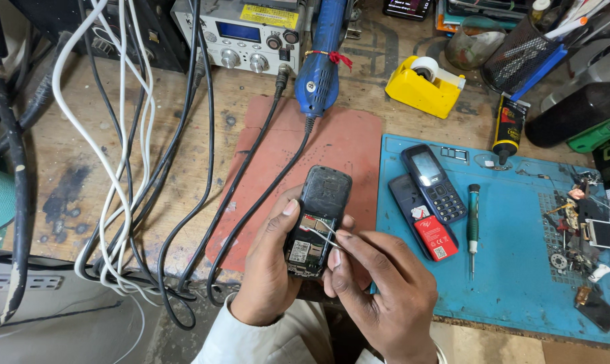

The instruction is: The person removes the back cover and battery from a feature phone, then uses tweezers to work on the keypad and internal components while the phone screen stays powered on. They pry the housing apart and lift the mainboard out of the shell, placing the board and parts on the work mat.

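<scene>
- The left hand (268, 269) is gripping an opened black phone (316, 219) from beneath, back side up and its inner board showing, above the red mat (345, 141) at the bench's front edge;
- The right hand (379, 296) is pinching thin tweezers (324, 232), their tips touching the phone's open middle; the step in hand seems to be picking at a small inner part;
- The next move is calling for a steady, light pinch, since the part is tiny;
- A second phone (431, 180), a red battery (434, 237) and a green screwdriver (473, 226) are lying on the blue mat (514, 283).

One camera sits on the person's head. It looks down, close, at the scratched brown wooden workbench (82, 135) and both hands.
</scene>
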